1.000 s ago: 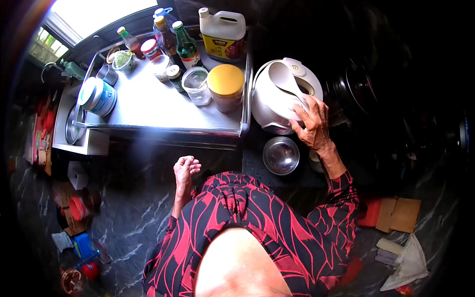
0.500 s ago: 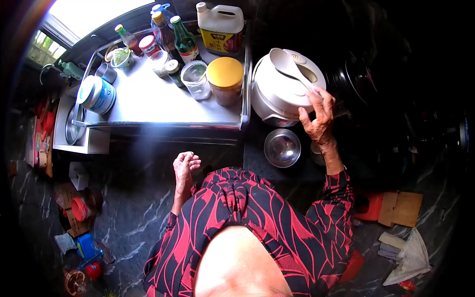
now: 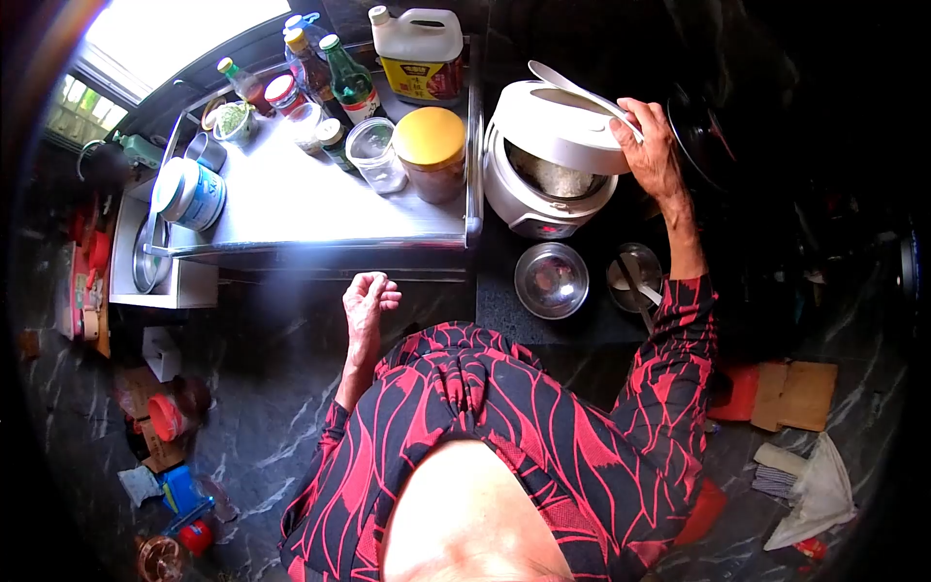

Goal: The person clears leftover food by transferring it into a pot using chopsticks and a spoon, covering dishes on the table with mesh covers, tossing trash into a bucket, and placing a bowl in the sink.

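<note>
The white rice cooker (image 3: 504,194) stands to the right of the counter, its lid (image 3: 543,124) raised and tilted back. Whitish food that looks like rice (image 3: 558,177) shows in the opening. With my right hand (image 3: 655,153) I grip the handle of a white spoon (image 3: 572,89) at the lid's right edge; the spoon lies across the lid top. My left hand (image 3: 369,301) hovers in front of my body, fingers curled in, with nothing visible in them. A clear bowl (image 3: 551,281) sits in front of the cooker.
Right of the clear bowl is another bowl (image 3: 621,276) with utensils in it. The metal-railed counter (image 3: 291,209) carries a yellow-lidded jar (image 3: 430,145), a large jug (image 3: 419,53), bottles and a white tub (image 3: 189,194). Boxes and cloths (image 3: 810,495) lie on the floor.
The cooker lid has gone from closed to raised, exposing the food inside. My right hand has moved up and right with the spoon. My left hand has stayed nearly still.
</note>
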`<act>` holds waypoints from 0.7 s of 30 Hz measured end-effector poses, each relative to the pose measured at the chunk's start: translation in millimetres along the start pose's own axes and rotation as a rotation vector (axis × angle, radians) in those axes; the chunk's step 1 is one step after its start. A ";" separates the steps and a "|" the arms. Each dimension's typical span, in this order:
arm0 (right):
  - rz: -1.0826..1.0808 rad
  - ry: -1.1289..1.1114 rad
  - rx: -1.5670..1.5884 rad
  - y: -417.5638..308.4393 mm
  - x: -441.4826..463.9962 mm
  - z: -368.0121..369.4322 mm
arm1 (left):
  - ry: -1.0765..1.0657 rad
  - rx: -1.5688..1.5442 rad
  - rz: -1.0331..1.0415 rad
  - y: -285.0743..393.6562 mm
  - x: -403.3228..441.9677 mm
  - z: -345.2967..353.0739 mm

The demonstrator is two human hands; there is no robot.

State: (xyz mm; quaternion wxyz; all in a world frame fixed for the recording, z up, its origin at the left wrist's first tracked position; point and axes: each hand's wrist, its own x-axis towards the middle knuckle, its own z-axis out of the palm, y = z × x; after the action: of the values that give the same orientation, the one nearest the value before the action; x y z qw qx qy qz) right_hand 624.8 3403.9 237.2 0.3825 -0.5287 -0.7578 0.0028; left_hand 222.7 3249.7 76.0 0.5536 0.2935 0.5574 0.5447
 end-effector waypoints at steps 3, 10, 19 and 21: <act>0.045 -0.105 -0.030 4.5 8.3 0.3 | -0.084 0.043 0.109 10.5 6.1 11.8; 0.057 -0.270 -0.008 11.0 7.7 -0.4 | -0.215 0.258 0.252 33.3 0.5 60.9; -0.127 -0.170 0.016 -28.3 -42.6 -2.5 | -0.376 0.995 1.244 96.2 -5.2 137.0; -0.025 -0.206 0.000 -35.9 -51.7 2.5 | -0.468 1.079 1.368 96.6 3.5 163.3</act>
State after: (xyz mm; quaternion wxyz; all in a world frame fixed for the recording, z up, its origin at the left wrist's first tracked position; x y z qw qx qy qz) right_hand 602.3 3347.5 220.3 0.3026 -0.5159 -0.7997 0.0524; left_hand 348.3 3321.7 198.7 -0.0053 0.8843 0.3137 0.3458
